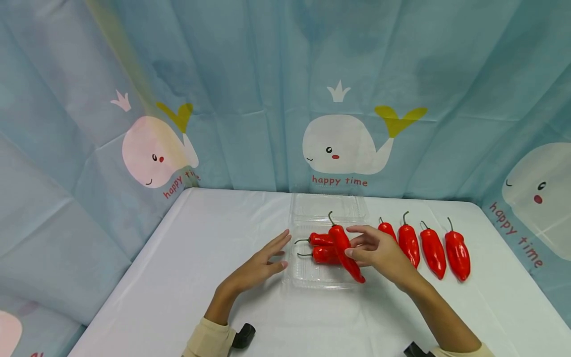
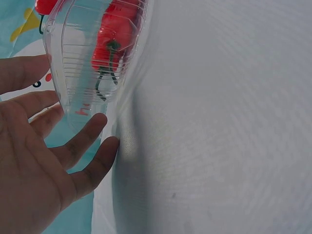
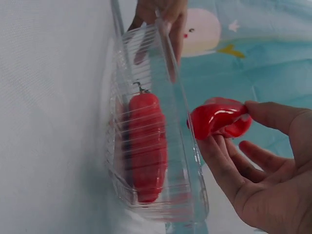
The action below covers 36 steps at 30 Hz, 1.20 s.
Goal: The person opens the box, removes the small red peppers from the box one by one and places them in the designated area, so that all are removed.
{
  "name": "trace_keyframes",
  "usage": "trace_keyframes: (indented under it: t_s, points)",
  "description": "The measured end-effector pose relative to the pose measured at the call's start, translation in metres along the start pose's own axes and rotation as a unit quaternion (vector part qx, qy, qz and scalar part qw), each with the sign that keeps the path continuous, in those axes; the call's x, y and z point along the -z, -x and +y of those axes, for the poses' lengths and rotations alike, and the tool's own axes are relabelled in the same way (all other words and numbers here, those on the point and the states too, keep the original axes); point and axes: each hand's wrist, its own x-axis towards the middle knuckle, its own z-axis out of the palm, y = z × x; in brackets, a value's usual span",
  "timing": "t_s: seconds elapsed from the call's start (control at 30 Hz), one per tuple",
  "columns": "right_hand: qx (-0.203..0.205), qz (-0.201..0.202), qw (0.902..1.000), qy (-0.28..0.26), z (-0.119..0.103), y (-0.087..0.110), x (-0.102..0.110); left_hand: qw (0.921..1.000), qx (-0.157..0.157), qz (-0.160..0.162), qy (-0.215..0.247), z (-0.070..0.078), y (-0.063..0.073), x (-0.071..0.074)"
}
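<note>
My right hand (image 1: 379,253) pinches a red chili pepper (image 1: 342,248) between thumb and fingers, its stem pointing away from me. In the right wrist view that held pepper (image 3: 219,118) is above the rim of a clear plastic box (image 3: 191,161). Two more red peppers (image 1: 322,255) lie side by side in the box (image 1: 308,277), stems to the left. At the box's left side is my left hand (image 1: 258,265), fingers extended. In the left wrist view its fingers (image 2: 87,141) spread right beside the clear wall.
Several red peppers (image 1: 432,253) lie in a row right of the box, partly behind my right hand. The box's open lid (image 1: 327,207) leans back toward the blue curtain (image 1: 250,99) with printed whales. A white cloth (image 1: 178,277) covers the table.
</note>
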Motion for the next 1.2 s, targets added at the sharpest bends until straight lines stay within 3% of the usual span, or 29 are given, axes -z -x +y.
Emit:
trace_keyframes:
  t_s: [0.33,1.2]
  points:
    - [-0.001,0.019,0.9998,-0.012,-0.004,0.009,0.011,1.0000,-0.001,0.000,0.000,0.000,0.000,0.000]
    - [-0.037,0.056,0.9978,0.004,0.013,0.039,0.044,1.0000,0.002,0.003,0.007,0.001,0.002,-0.001]
